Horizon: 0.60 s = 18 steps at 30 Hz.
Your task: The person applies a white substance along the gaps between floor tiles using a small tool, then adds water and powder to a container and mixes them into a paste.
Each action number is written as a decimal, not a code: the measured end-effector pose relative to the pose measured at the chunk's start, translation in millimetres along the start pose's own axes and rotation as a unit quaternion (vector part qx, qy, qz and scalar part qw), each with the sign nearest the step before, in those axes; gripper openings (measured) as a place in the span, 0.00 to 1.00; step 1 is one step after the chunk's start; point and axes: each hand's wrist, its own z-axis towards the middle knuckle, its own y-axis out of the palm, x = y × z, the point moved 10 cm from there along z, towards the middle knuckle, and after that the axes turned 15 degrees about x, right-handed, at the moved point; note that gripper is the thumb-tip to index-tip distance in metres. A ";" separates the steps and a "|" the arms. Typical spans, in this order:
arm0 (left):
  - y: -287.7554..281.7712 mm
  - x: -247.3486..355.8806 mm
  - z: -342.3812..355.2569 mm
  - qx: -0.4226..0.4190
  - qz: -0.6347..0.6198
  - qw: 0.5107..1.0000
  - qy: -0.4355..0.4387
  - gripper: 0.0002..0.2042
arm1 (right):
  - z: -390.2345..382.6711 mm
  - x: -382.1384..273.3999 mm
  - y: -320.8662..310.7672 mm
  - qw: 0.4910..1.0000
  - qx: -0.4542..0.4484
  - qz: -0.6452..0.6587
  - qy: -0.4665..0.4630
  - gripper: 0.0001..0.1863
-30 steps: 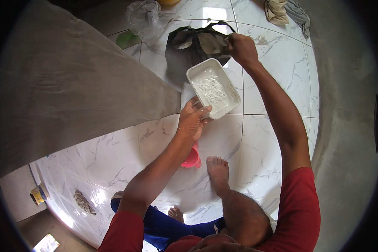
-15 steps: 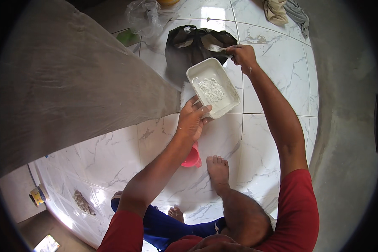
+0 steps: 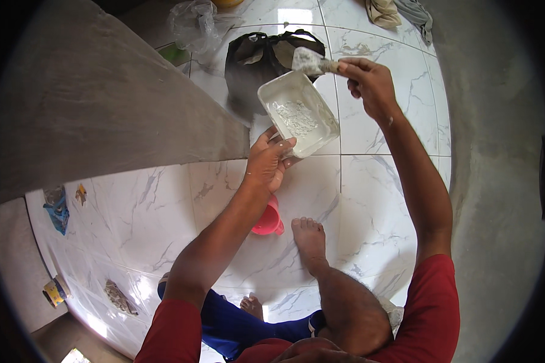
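Hands (image 3: 372,88): two, toward 12 and 1 o'clock from the view centre.
White tray (image 3: 317,101): one, 12 o'clock.
Scraper (image 3: 307,61): one, 12 o'clock.
Black bag (image 3: 242,77): one, near 12 o'clock.
Clear plastic bag (image 3: 194,29): one, 11 o'clock.
Cloths (image 3: 383,12): two, 1 o'clock.
Pink cup (image 3: 267,221): one, 6 o'clock.
Bare feet (image 3: 310,244): two, 5 and 6 o'clock.
Blue wrapper (image 3: 58,216): one, 9 o'clock.

No readable text, labels, numbers or signs.

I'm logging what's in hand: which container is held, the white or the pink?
The white rectangular tray, gripped at its near end by the left hand, with whitish material inside; the pink cup is on the floor.
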 end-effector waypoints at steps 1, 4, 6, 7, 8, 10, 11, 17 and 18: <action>-2.3 1.9 -1.5 0.002 0.001 1.000 -0.001 0.33 | -16.5 -3.9 0.6 0.999 -0.011 -0.050 -0.018 0.13; 1.0 0.6 -10.3 -0.022 0.018 0.999 -0.022 0.32 | -57.1 -10.5 -5.7 0.974 -0.003 -0.181 -0.134 0.13; 3.9 3.3 -21.8 -0.048 0.033 0.998 -0.018 0.31 | -97.8 -36.9 3.6 0.911 -0.014 -0.230 -0.341 0.09; 2.8 4.3 -28.0 -0.049 0.036 0.998 -0.020 0.31 | -123.7 -52.8 12.4 0.856 -0.045 -0.256 -0.448 0.09; 1.5 4.5 -35.0 -0.049 0.047 0.997 -0.022 0.31 | -134.4 -57.5 11.5 0.857 -0.042 -0.256 -0.446 0.09; 3.4 3.0 -50.9 -0.059 0.057 0.996 -0.025 0.30 | -173.5 -71.4 19.1 0.775 -0.068 -0.326 -0.536 0.12; 3.8 0.1 -59.9 -0.070 0.062 0.995 -0.030 0.31 | -187.1 -72.8 17.0 0.750 -0.064 -0.364 -0.548 0.14; 0.5 -18.1 -115.1 -0.112 0.099 0.988 -0.026 0.33 | -257.4 -95.5 -9.8 0.734 -0.066 -0.422 -0.528 0.14; 0.9 -24.5 -123.4 -0.123 0.106 0.986 -0.028 0.33 | -271.1 -97.7 -15.3 0.731 -0.059 -0.429 -0.527 0.14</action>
